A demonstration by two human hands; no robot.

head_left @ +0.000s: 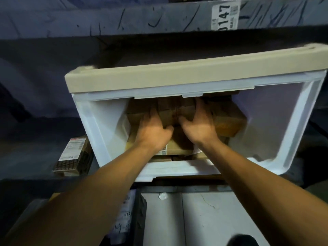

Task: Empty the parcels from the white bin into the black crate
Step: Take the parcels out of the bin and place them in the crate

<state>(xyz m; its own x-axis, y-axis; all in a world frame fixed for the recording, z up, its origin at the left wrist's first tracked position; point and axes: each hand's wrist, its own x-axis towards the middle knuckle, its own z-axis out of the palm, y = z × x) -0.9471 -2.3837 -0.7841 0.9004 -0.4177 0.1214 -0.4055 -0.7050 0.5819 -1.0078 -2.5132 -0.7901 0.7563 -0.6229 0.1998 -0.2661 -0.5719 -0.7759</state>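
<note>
Two hands reach into a white bin of parcels

A dark shelf rack (pixel 124 16) fills the top of the view, with a white label (pixel 225 15) reading "147" on its front edge. Below it, a large white bin (pixel 99 125) with a beige upper rim sits tilted, its open face toward the viewer. Inside the bin lies a pile of brown cardboard parcels (pixel 229 121), packed toward the back and middle.

Two bare forearms stretch up from the bottom of the view into the bin. The left hand (pixel 152 130) rests on the pile with fingers curled over the edge of a small brown box (pixel 168 112). The right hand (pixel 198 125) grips the same box from the other side, fingers spread and bent around it.

Left of the bin, outside it, a separate parcel (pixel 74 157) with a white printed label lies on the shelf. The black crate is not clearly visible.
</note>
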